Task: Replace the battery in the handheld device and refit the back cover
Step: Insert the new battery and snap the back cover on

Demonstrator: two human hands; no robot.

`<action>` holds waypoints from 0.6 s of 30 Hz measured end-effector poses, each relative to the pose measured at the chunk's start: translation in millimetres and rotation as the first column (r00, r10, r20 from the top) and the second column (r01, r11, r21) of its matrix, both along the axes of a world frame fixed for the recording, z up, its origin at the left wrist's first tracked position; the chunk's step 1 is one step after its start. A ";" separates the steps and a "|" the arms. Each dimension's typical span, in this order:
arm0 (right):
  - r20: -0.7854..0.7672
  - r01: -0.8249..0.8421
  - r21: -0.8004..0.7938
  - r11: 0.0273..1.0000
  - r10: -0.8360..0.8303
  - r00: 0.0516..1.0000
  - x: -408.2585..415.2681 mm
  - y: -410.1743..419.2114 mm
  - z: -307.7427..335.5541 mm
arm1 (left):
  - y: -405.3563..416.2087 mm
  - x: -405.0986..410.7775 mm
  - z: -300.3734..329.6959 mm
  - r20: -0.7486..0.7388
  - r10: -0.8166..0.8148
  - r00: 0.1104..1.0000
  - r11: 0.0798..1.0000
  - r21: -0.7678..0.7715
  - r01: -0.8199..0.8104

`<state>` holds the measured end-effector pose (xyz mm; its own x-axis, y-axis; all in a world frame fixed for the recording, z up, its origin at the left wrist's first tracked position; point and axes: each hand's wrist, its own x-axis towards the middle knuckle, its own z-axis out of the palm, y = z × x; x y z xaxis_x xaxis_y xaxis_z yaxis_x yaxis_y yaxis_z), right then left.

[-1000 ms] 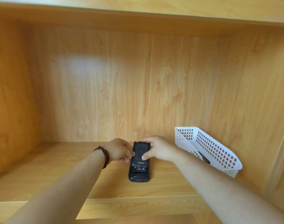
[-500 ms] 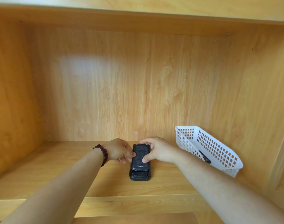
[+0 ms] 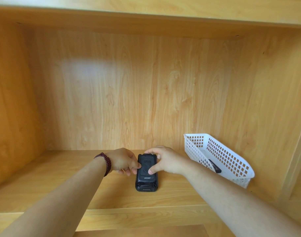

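Head view: black handheld device (image 3: 147, 175), cover on

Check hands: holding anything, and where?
Both hold the black device lying on the shelf: left hand at its left edge, right hand at its far end, thumb on the back.

Support: wooden shelf (image 3: 52, 182), light wood-grain board inside a cabinet bay of the same finish. Landmark: black handheld device (image 3: 146, 175), lying flat on the board, back side up, near the middle, long axis pointing toward the rear wall. White perforated plastic basket (image 3: 220, 156) to the right of the device, resting on the board and tilted against the right-hand wall. A dark object lies in it, identity unclear.
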<state>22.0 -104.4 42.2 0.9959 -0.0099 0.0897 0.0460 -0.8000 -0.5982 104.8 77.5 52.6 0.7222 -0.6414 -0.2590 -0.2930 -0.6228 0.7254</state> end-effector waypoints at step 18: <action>-0.099 0.020 -0.169 0.985 -0.037 0.994 -0.3 -8.9 -15.7 | -13.2 1.0 -11.3 0.288 -0.017 0.958 0.984 0.176 -0.036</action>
<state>21.7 -113.3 26.5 0.9995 -0.0317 -0.0090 -0.0323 -0.8893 -0.4562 105.8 64.2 41.3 0.7886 -0.5966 -0.1488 -0.4658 -0.7376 0.4888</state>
